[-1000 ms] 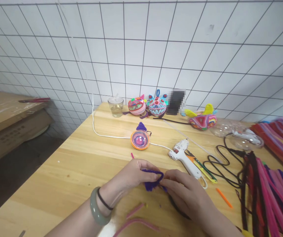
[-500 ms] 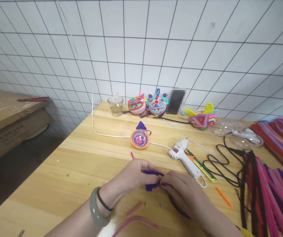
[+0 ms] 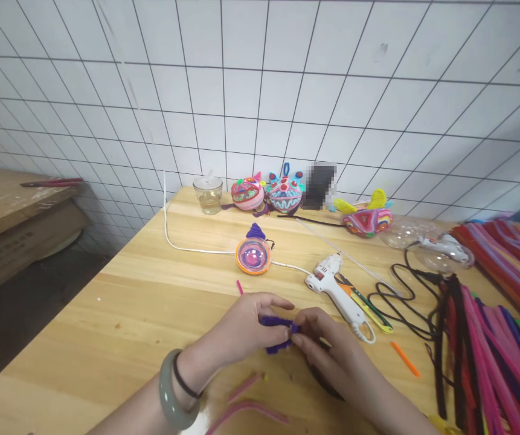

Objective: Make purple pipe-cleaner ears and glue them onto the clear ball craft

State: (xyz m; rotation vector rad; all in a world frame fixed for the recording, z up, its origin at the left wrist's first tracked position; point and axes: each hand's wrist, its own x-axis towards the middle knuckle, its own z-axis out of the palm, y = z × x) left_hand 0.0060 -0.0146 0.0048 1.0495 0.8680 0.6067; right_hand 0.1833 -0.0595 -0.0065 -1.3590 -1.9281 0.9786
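1. Pinching purple pipe-cleaner piece from both sides, low centre of wooden surface; held just above the wood.
2. Left hand: grip clamped on left end of the purple piece, thumb under, fingers curled over top. Grey-green bangle and black hair tie on that wrist.
3. Right hand: grip clamped on right end of the same piece, fingertips touching left-hand fingertips.
4. Lay near the wrists, on the surface: two pink pipe cleaners, one short, one long and bent.
5. Sat beyond the hands: orange-rimmed clear dome with purple tuft on top, white cord running past it.
6. Rested just right of the hands: white glue gun, nozzle toward wall; green-and-orange snips beside it; orange stub nearby.
7. Piled at right edge: heap of coloured pipe cleaners, black cable looped next to it.
8. Lined up along tiled wall: glass cup, three colourful ball figures, clear plastic half-shells.
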